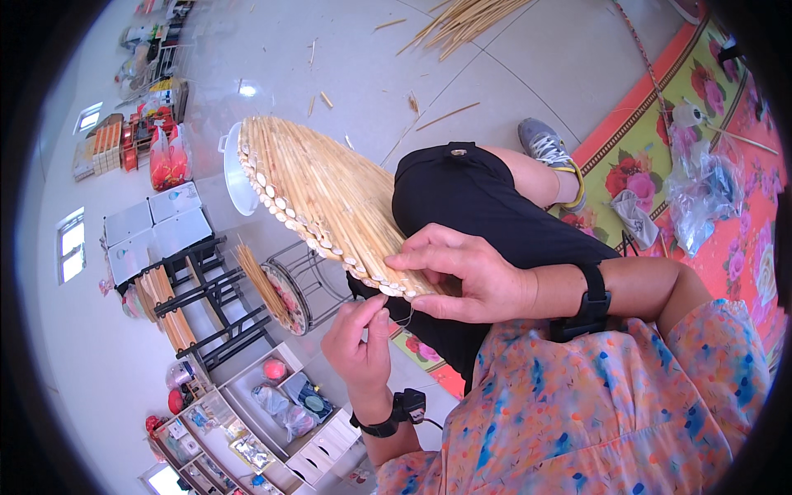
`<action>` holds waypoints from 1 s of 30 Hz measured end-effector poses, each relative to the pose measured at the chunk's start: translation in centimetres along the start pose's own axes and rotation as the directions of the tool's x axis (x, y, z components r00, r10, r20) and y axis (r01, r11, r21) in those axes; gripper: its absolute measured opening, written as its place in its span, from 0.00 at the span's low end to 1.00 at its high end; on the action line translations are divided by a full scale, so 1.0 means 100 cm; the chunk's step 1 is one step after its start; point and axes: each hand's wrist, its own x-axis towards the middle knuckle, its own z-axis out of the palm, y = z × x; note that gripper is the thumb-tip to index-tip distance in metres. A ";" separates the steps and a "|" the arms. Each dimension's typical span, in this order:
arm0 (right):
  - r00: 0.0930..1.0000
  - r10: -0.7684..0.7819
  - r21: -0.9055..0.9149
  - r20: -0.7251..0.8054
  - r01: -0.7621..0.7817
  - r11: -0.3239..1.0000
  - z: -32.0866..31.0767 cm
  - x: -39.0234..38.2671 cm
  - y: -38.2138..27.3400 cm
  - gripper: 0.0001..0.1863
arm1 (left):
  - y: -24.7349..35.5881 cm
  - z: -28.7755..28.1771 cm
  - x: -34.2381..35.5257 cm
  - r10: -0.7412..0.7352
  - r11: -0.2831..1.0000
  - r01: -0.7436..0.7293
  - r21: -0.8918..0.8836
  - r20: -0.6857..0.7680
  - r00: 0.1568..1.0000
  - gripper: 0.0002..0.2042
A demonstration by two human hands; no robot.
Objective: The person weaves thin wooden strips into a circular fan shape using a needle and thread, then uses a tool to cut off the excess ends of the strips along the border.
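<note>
A mat of straw-coloured stalks [330, 181], laid side by side, leans on my raised knee. Its near-left edge shows a row of pale, slant-cut stalk ends. My right hand [474, 276] grips the mat's lower corner, fingers spread over the top and thumb along the edge. Just below that corner, my left hand [359, 342] is closed in a pinch, its fingertips close to the edge. A thin dark line, like thread, curves between the two hands. Whatever the left fingertips hold is too small to make out.
Loose stalks [466, 25] lie on the tiled floor ahead. Behind the mat is a white basin [239, 177]. More stalks rest on a round stool [289, 297] at left, near a black metal rack [210, 305]. A flowered mat [635, 177] with plastic bags [701, 194] spreads at right.
</note>
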 end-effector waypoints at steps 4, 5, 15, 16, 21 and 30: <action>1.000 0.000 -0.007 -0.002 0.000 1.000 0.001 0.000 0.000 0.25 | -0.002 0.000 -0.001 -0.076 0.993 0.077 -0.084 0.018 0.997 0.10; 1.000 0.004 -0.016 -0.006 -0.004 1.000 0.001 0.000 0.000 0.26 | -0.002 0.000 0.000 -0.076 0.993 0.078 -0.085 0.016 0.997 0.10; 0.999 -0.011 -0.048 0.046 0.013 0.999 0.002 0.001 0.001 0.28 | -0.003 -0.001 0.000 -0.011 0.994 0.016 -0.111 0.043 0.999 0.10; 0.999 -0.010 -0.049 0.048 0.012 0.999 0.002 0.001 0.000 0.28 | -0.004 0.000 -0.001 -0.006 0.994 0.010 -0.105 0.035 0.999 0.10; 0.999 -0.008 -0.052 0.048 0.011 0.999 0.003 0.001 -0.001 0.28 | -0.009 0.001 -0.004 0.014 0.989 -0.010 -0.146 0.023 1.000 0.11; 0.999 -0.006 -0.043 0.050 0.008 0.999 -0.001 0.003 -0.001 0.29 | -0.003 0.005 -0.003 0.000 0.973 0.007 -0.232 0.028 1.000 0.12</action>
